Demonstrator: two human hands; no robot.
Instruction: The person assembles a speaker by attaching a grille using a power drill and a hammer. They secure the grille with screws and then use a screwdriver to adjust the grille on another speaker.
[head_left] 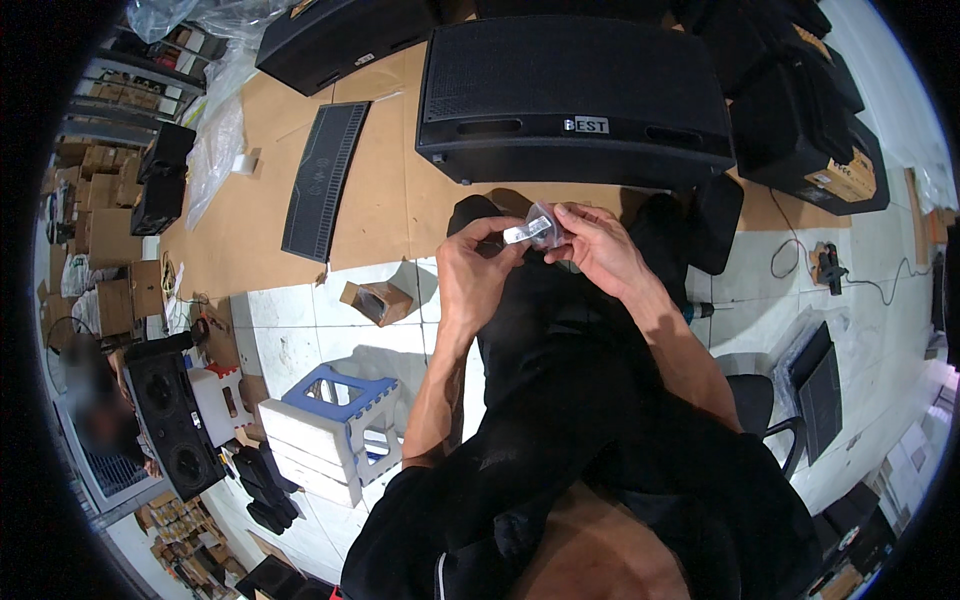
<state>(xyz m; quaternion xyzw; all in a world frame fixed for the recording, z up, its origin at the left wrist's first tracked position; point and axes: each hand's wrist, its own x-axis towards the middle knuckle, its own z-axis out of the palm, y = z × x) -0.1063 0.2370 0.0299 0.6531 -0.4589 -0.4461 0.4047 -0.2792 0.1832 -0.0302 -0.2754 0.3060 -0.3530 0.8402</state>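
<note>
Above my lap, both hands hold a small clear plastic bag [546,222]. A white piece with dark markings [517,235], like a label or badge, shows at the bag's left side; whether it is inside or outside, I cannot tell. My left hand [472,275] pinches at this white piece between thumb and fingers. The fingers of my right hand [604,252] close on the bag's right side, palm partly turned up. Just beyond my hands lies a large black speaker cabinet [575,110] with a small light nameplate [590,125] on its front.
Brown cardboard [390,215] covers the floor under the cabinet, with a black perforated panel [325,180] on it. At left are an open carton [378,302] and a blue and white step stool [340,395]. Farther left, a person handles a speaker [170,415]. More cabinets [805,140] stand right.
</note>
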